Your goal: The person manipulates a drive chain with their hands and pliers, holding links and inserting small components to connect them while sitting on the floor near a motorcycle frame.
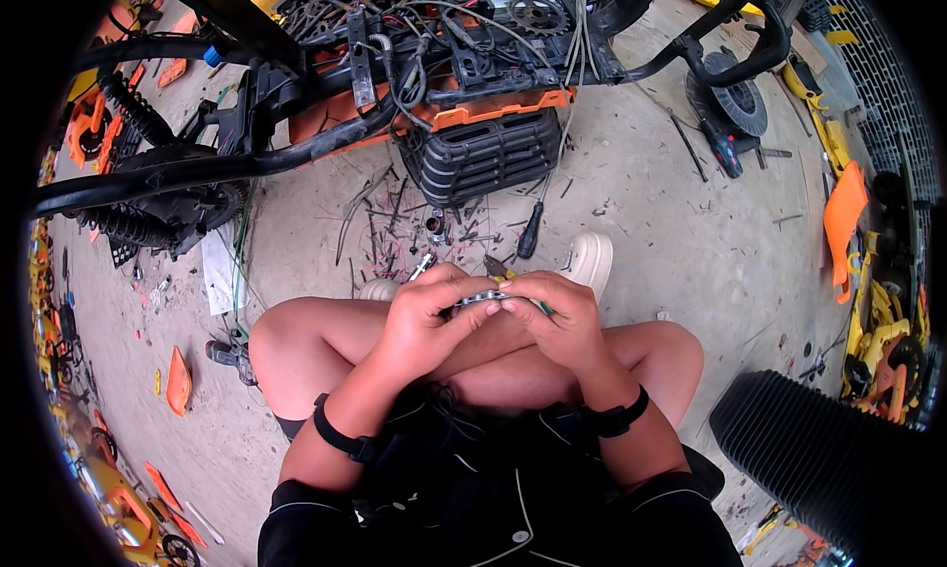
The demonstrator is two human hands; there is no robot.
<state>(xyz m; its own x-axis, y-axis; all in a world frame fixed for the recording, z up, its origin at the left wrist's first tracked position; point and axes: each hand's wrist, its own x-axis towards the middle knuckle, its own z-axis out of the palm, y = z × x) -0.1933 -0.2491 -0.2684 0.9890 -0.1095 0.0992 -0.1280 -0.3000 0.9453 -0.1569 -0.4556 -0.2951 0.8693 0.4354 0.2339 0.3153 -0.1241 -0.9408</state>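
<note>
Squatting, we are pinching a short chain (pixel 480 299) above our knees, left hand (pixel 426 320) and right hand (pixel 554 316) both closed on it; keeping fingertips steady is advisable, screwdriver (pixel 531 231) lying near.

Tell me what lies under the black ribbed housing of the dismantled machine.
Below the black ribbed housing, the concrete floor shows loose wires, a black-handled screwdriver and small metal parts. Directly beneath is hidden.

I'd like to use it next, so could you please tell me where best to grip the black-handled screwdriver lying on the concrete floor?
Grip the black-handled screwdriver around its thick handle, probably coming from above: it lies flat on the concrete floor, handle end nearer the person, thin shaft pointing toward the black ribbed housing.
</note>
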